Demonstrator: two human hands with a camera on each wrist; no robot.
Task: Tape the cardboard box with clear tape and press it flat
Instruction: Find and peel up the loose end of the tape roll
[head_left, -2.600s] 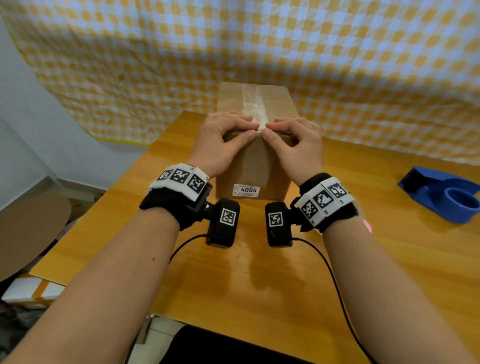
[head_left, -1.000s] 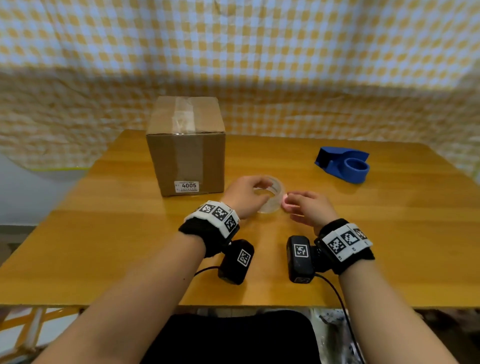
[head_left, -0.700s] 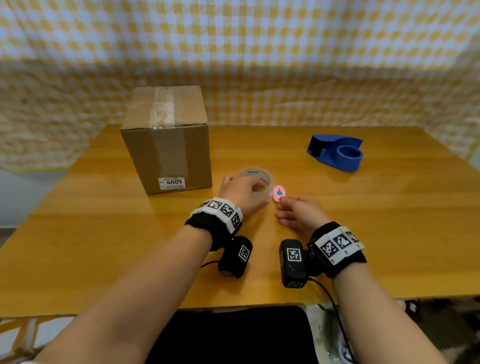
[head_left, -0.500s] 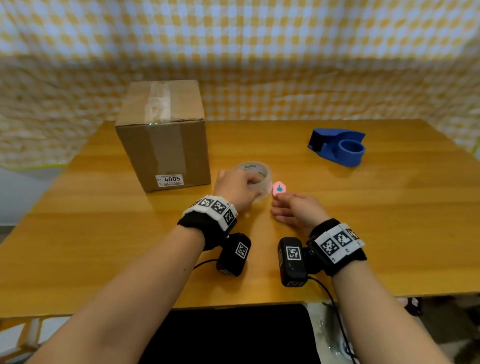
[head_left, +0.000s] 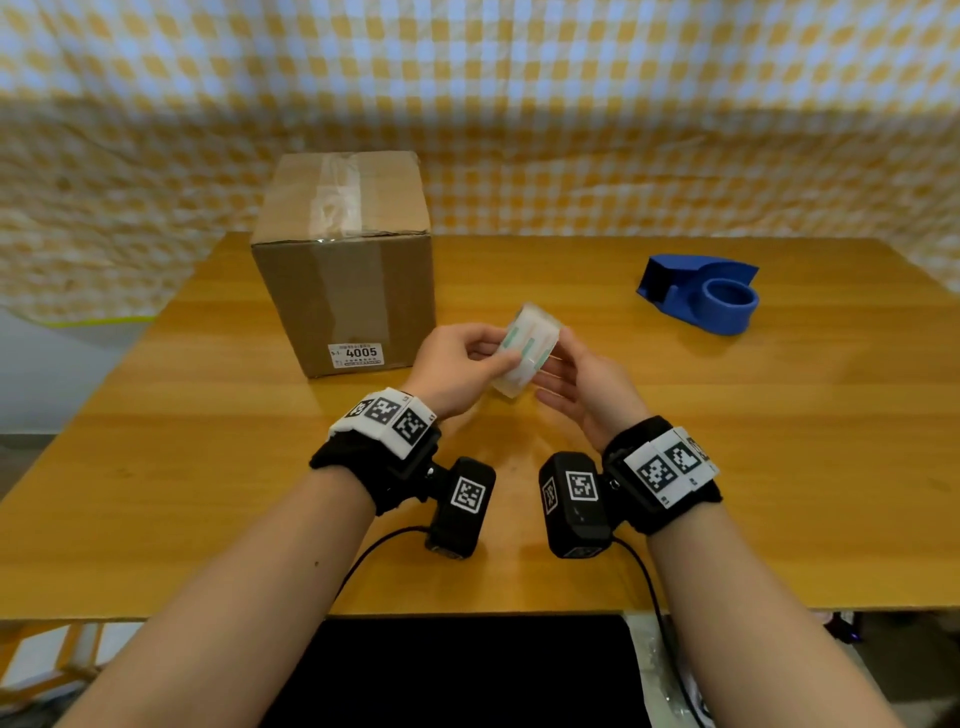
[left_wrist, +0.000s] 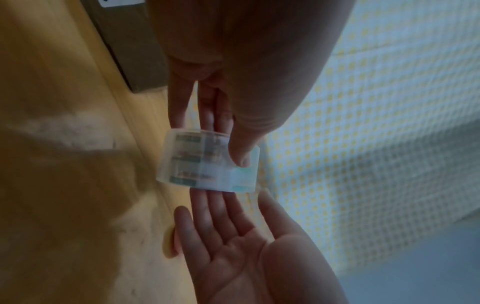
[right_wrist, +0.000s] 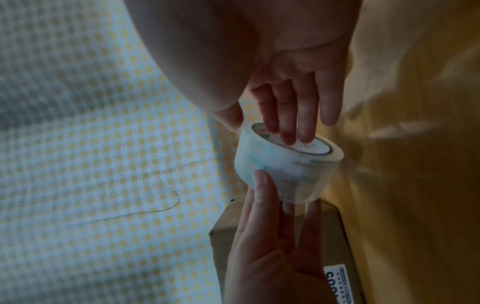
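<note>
Left hand (head_left: 457, 371) grip pinches glossy clear tape roll (head_left: 527, 353); right hand (head_left: 587, 384) grip spread, fingertips touching roll's edge.

The plain brown cardboard box (head_left: 343, 260) bears a pale, glossy strip of clear tape (head_left: 337, 202) along its top and a small white label (head_left: 357, 355) printed in black with "4005". The translucent, milky roll of clear tape (head_left: 527, 353) shows green bars on its inner core. The tabletop (head_left: 727, 441) is warm honey-yellow wood with faint grain. A solid deep-blue plastic tape dispenser (head_left: 701, 293) stands on it. Behind hangs a checked cloth (head_left: 519, 104) of yellow-orange and white squares. The black wristbands (head_left: 363, 457) carry white tags with black square-code patterns.
</note>
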